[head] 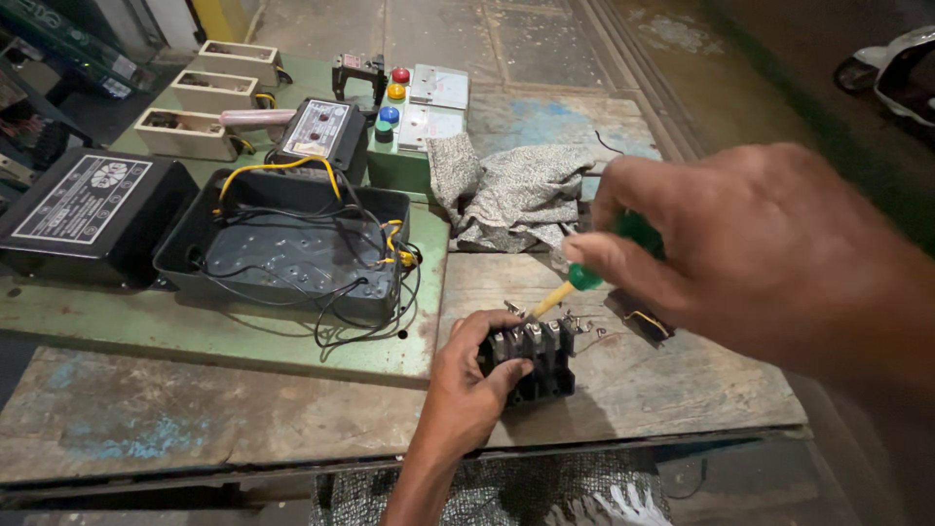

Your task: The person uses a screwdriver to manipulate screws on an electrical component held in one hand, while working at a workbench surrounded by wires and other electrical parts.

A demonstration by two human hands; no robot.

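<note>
The left hand (469, 382) grips a black, multi-terminal plastic switch block (534, 362) on the worn wooden table (195, 419). The right hand (750, 253) holds a green-handled, yellow-shafted screwdriver (582, 280), tip at the block's top terminals, beside an open black wired box (292, 255).

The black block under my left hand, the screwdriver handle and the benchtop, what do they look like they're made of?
Black block: apparently moulded plastic, matt, with shiny metal terminals on top. Screwdriver handle: glossy translucent green, likely plastic, in the right hand. Benchtop: looks like worn wood or board, with patchy blue and green paint. The left hand grips the block.
</note>
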